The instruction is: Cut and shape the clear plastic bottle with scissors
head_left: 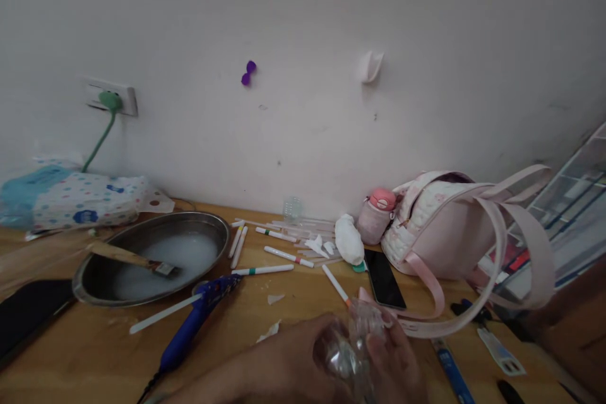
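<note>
My left hand reaches in from the lower left, its fingers curled round a clear plastic bottle. From the other side my right hand grips the same clear plastic, near its upper end. Glare and the fingers hide much of its shape, so I cannot tell whether it is one piece or two. Just beyond the hands lies a white marker with an orange end. A blue glue gun with a white glue stick in its back rests left of my left arm.
A metal basin of cloudy liquid holds a wooden-handled brush. Several markers and clear sticks lie behind the hands, beside a white wrapped object. A phone, pink bottle, pink backpack and blue cutter are rightward.
</note>
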A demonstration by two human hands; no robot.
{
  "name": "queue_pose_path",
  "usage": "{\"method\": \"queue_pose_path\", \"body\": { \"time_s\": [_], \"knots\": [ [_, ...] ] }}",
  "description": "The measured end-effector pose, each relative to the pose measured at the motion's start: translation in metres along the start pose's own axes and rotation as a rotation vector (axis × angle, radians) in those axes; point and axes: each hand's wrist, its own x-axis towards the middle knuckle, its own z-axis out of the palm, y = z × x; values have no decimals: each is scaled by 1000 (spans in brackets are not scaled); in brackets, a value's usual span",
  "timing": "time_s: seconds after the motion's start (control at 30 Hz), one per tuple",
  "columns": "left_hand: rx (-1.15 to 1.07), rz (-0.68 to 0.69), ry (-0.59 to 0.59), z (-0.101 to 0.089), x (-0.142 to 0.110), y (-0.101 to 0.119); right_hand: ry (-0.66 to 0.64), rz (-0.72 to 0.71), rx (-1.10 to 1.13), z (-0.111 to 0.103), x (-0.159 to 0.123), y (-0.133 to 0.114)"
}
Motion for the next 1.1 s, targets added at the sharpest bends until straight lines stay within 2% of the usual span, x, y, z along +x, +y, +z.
{"method": "queue_pose_path", "body": {
  "time_s": [0.13, 0.27, 0.43, 0.57, 0.67, 0.83, 0.9, 0.97, 1.03, 1.1],
  "knots": [
    [109, 17, 129, 4, -2, 1, 22, -58, -90, 7, -4, -5],
    [242, -5, 215, 4, -4, 5, -5, -31, -237, 5, -3, -16],
    [225, 19, 208, 4, -5, 11, -2, -21, -251, 1, -2, -22],
    [330, 80, 268, 6, -7, 13, -132, -44, -367, -12, 5, -14],
    [364, 61, 266, 7, -7, 12, -200, -49, -496, -22, 9, -9],
    [389, 22, 231, 0, -4, 6, -169, -189, -690, -27, 9, -14],
    [464, 71, 257, -4, -3, 0, -207, -202, -814, -29, 11, -15],
    [536, 151, 284, -7, -1, -5, -204, -126, -893, -30, 13, -14],
    [606, 217, 297, -8, 0, -8, -179, -76, -881, -27, 13, -10],
    [678, 247, 287, -8, 0, -7, -156, -113, -837, -22, 11, -6]
  ]
}}
